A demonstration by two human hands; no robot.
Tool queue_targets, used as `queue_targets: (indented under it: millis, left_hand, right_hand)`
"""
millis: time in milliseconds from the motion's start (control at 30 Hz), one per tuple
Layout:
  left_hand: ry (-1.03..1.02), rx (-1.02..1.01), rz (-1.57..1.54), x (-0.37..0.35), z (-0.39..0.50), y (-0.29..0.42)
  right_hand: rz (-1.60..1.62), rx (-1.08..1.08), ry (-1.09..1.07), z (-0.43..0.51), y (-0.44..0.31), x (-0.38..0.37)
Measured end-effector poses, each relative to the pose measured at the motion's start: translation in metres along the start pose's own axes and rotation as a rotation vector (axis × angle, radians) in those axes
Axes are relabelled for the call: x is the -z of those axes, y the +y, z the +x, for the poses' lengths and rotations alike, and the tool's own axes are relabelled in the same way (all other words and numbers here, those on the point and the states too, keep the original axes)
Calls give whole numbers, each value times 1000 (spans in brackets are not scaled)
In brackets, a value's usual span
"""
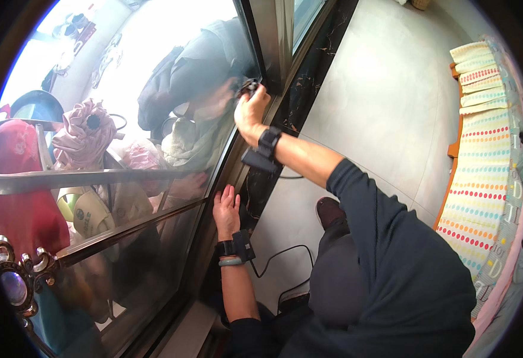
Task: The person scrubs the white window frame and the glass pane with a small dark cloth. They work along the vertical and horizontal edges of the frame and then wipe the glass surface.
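Note:
My right hand point(251, 107), at the end of the raised arm, grips a small dark object point(247, 87) against the glass door pane point(199, 89) near its metal frame; the object's kind is not clear. My left hand point(227, 211) is lower down, palm up with its fingers extended, beside the door frame point(208, 219). Nothing shows in it. Both wrists wear black straps with small boxes, and a pale bangle point(230, 262) sits below the left strap. The pane reflects a person and an arm.
Behind the glass are a folded pink umbrella point(82, 134), a red bag point(24, 215) and a metal rail point(87, 179). An ornate door handle point(15, 282) is at lower left. A black cable point(284, 250) loops over the tiled floor. A bed with dotted cloth point(485, 170) stands at right.

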State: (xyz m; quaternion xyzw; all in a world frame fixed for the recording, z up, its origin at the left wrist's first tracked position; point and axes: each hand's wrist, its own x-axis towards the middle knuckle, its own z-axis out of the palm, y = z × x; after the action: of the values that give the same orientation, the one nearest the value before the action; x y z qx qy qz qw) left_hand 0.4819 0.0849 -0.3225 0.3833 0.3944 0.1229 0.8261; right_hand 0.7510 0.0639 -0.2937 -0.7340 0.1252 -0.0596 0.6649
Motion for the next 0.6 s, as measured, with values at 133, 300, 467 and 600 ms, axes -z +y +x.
queue_targets:
  millis: [133, 300, 467, 600]
  left_hand:
    - [-11, 6, 0, -8, -1, 3]
    - [-10, -15, 24, -8, -4, 4]
    - [-55, 46, 52, 13, 12, -16]
    - [-207, 59, -116, 28, 27, -34]
  right_hand:
    - [155, 431, 66, 2, -20, 13]
    - [142, 153, 9, 18, -44, 13]
    - [245, 712, -356, -92, -44, 46]
    - [351, 525, -680, -169, -48, 73]
